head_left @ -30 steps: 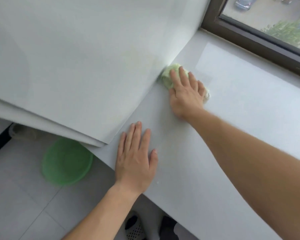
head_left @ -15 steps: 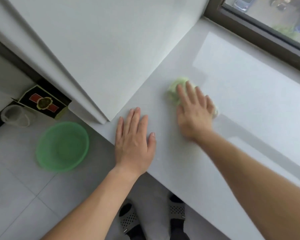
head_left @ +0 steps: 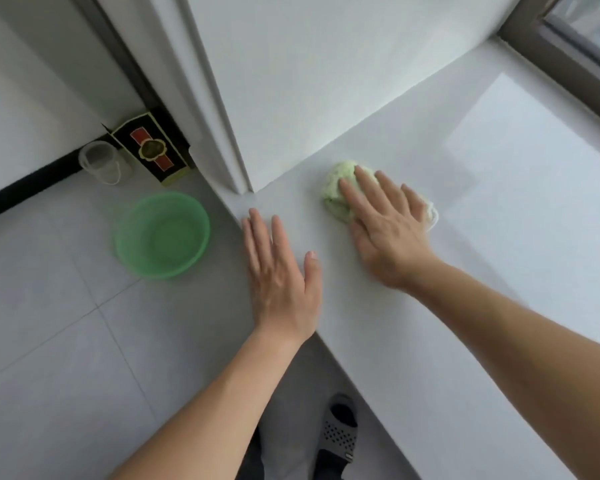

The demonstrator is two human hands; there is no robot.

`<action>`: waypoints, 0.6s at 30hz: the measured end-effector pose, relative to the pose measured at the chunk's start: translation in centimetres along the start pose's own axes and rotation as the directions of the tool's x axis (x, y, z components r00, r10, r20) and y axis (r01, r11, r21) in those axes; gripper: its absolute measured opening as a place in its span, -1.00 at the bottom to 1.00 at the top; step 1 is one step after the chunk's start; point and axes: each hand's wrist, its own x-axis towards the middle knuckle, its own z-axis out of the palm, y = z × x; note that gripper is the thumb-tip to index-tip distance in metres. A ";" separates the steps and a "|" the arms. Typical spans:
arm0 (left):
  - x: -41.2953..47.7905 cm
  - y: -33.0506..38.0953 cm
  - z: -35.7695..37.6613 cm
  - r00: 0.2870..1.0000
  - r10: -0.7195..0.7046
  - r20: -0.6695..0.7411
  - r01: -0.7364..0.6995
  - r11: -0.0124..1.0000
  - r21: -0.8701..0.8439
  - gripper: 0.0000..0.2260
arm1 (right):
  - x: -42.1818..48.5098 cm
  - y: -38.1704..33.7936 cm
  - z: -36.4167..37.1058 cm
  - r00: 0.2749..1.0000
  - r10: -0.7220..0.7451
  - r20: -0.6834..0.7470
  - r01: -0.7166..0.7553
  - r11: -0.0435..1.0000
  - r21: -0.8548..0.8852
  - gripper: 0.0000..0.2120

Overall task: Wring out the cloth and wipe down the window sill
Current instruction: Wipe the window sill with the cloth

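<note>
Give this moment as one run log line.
phase: wiping | right hand: presses cloth on sill | left hand: flat on sill | basin: on floor

right hand [head_left: 388,233] has dragged the green cloth [head_left: 338,188] off the wall [head_left: 326,81] base, back along the window sill [head_left: 499,237] toward the left hand [head_left: 279,271]; view panned left, box [head_left: 151,148] and cup [head_left: 101,162] now in frame.

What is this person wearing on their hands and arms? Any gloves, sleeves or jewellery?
Nothing that shows. The left hand and right hand are bare, with no gloves, rings or watch. Both forearms are uncovered right to the edge of the picture, so no sleeve is visible. The only clothing in view is lower down: a grey perforated sandal worn over a dark sock.
</note>
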 end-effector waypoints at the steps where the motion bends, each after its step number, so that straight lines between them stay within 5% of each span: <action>1: -0.6 0.2 0.2 0.998 -0.052 -0.022 0.051 0.997 -0.061 -0.37 | -1.5 -0.9 0.3 0.993 -0.111 0.041 0.111 0.994 0.001 -0.49; 5: -3.4 1.0 1.2 0.977 -0.214 -0.018 0.201 0.943 -0.266 -0.31 | -2.6 0.2 -0.8 0.928 -0.339 0.156 0.346 0.938 -0.014 -0.50; 11: -4.8 1.5 2.3 0.964 -0.267 -0.011 0.238 0.875 -0.421 -0.26 | 5.1 -2.5 -0.2 0.947 -0.308 0.091 0.311 0.950 -0.026 -0.51; 15: -7.2 2.7 3.1 0.951 -0.309 0.015 0.275 0.823 -0.497 -0.27 | 0.6 -1.1 -0.2 0.825 -0.542 0.159 0.550 0.835 -0.003 -0.52; 18: -8.2 3.4 3.6 0.942 -0.336 0.002 0.288 0.805 -0.518 -0.27 | -0.7 -0.7 -0.6 0.789 -0.582 0.195 0.590 0.807 0.020 -0.52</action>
